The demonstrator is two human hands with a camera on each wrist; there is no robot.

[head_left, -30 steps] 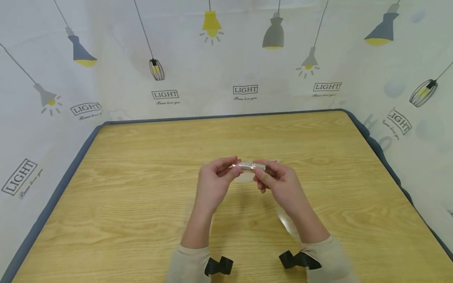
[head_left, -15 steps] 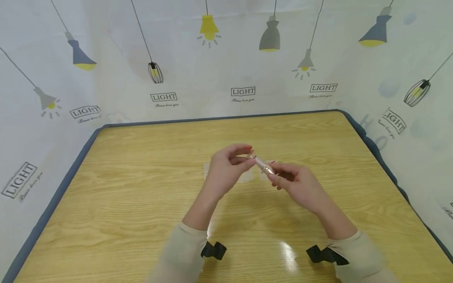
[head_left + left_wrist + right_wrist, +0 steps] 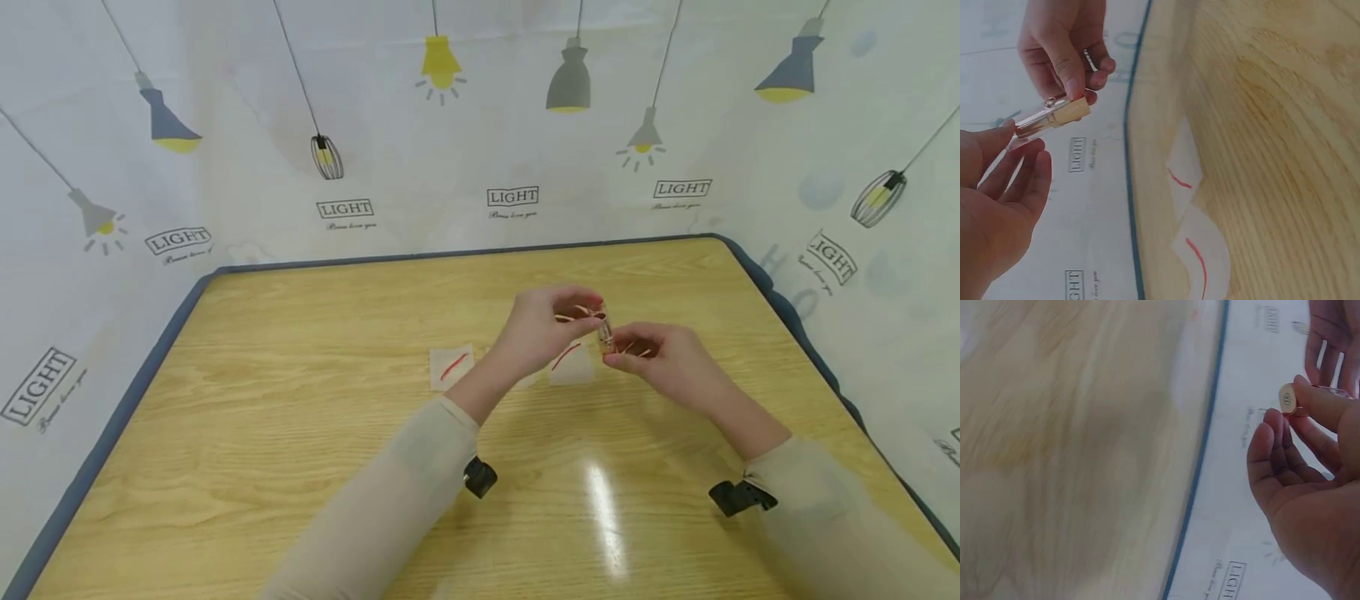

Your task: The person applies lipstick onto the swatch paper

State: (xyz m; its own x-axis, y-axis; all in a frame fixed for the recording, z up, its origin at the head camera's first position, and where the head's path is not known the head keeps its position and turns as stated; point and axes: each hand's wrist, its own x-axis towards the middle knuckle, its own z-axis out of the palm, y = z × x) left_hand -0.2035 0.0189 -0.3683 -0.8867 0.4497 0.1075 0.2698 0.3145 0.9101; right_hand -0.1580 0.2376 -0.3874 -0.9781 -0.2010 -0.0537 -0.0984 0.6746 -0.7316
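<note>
A lipstick [image 3: 607, 335] with a gold base and a clear cap is held above the table between both hands. My left hand [image 3: 538, 331] pinches the clear cap end [image 3: 1027, 127] between thumb and fingertips. At the other end, my right hand [image 3: 681, 367] grips the gold base [image 3: 1071, 112] with thumb and fingers. In the right wrist view the round gold end [image 3: 1287, 399] faces the camera, with a small mark on it. The cap covers the lipstick's upper part in the left wrist view.
White paper pieces lie on the wooden table [image 3: 262, 450]; a left one [image 3: 441, 360] and a right one [image 3: 576, 372] bear red strokes. Another piece is mostly hidden by the left arm. A white lamp-printed backdrop [image 3: 420, 167] rises behind the table's dark edge.
Both hands have moved to the right with the lipstick, which has turned from lying level to nearly upright. Papers with red strokes, earlier covered by the hands, now show.
</note>
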